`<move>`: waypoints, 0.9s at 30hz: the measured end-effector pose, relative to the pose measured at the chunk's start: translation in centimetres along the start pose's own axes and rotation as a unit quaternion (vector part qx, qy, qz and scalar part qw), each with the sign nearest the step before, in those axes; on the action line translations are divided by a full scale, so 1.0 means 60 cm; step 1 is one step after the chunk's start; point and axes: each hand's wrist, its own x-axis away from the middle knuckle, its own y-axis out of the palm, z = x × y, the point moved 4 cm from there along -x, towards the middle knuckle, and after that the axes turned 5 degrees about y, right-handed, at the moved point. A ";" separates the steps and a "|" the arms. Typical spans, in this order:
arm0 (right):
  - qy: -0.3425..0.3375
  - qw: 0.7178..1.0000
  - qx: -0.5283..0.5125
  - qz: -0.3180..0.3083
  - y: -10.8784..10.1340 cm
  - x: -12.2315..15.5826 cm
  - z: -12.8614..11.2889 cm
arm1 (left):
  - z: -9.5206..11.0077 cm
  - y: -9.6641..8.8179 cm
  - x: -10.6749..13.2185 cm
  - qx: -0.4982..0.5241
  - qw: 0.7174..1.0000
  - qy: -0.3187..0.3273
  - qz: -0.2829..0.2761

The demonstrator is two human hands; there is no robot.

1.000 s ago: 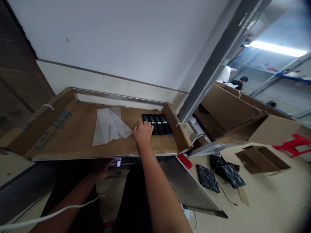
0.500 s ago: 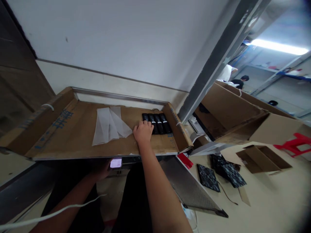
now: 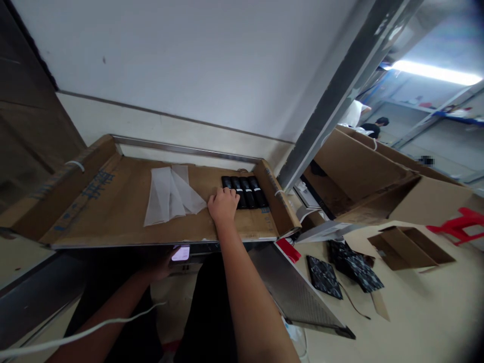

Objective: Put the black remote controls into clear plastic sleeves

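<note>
Below the front edge of the cardboard-lined tray [image 3: 128, 201], my left hand [image 3: 163, 264] is in shadow, closed on a phone with a lit screen [image 3: 181, 253]. My right hand [image 3: 224, 205] lies in the tray with its fingers curled, against the leftmost of several slim black bundles [image 3: 247, 191] set side by side. It hides the lower part of that bundle; whatever is under the fingers does not show. White bands cross the bundles that are in full view. Left of this hand, thin whitish translucent sheets [image 3: 168, 196] overlap in a fan.
A white cable [image 3: 113, 321] crosses over my left forearm. At the right stand a grey post [image 3: 328, 101], a large open carton [image 3: 366, 166] and a smaller carton [image 3: 410, 247]. Black patterned pieces [image 3: 325, 276] lie on the floor near a red stool [image 3: 459, 226]. People are in the background.
The phone's screen shows a different, plainer picture, and a thumb of my left hand now reaches its upper left edge. My right hand stays in place.
</note>
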 end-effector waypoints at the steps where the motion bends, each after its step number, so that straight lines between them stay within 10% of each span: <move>1: 0.000 1.000 0.000 -0.001 0.000 0.000 0.000 | -0.001 -0.002 -0.001 -0.011 1.000 -0.010 -0.001; 16: 0.006 1.000 0.001 -0.029 -0.005 0.000 0.000 | 0.011 -0.038 -0.011 -0.157 0.984 -0.049 0.074; 27: 0.008 1.000 -0.005 -0.027 -0.004 0.000 0.000 | 0.037 -0.020 -0.002 -0.169 0.983 -0.064 0.014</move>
